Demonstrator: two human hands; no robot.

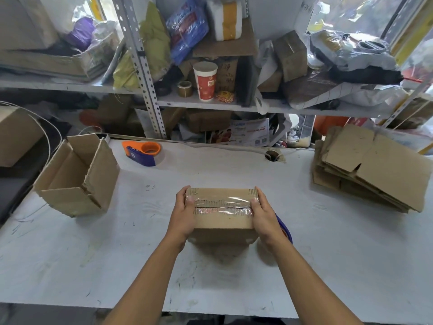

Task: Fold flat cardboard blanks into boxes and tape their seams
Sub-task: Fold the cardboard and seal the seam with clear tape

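Box (222, 207) at table (93, 254) centre, taped seam up, long axis left-right; held between both hands at short ends; left hand (184, 214) gripping left end, thumb on tape; right hand (263, 216) gripping right end likewise; equally near; flat blanks (375, 167) far right; tape dispenser (143, 152) far left.

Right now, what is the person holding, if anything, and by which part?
Both hands grip the taped cardboard box by its two short ends: left hand on its left end, right hand on its right end, thumbs on the top face.
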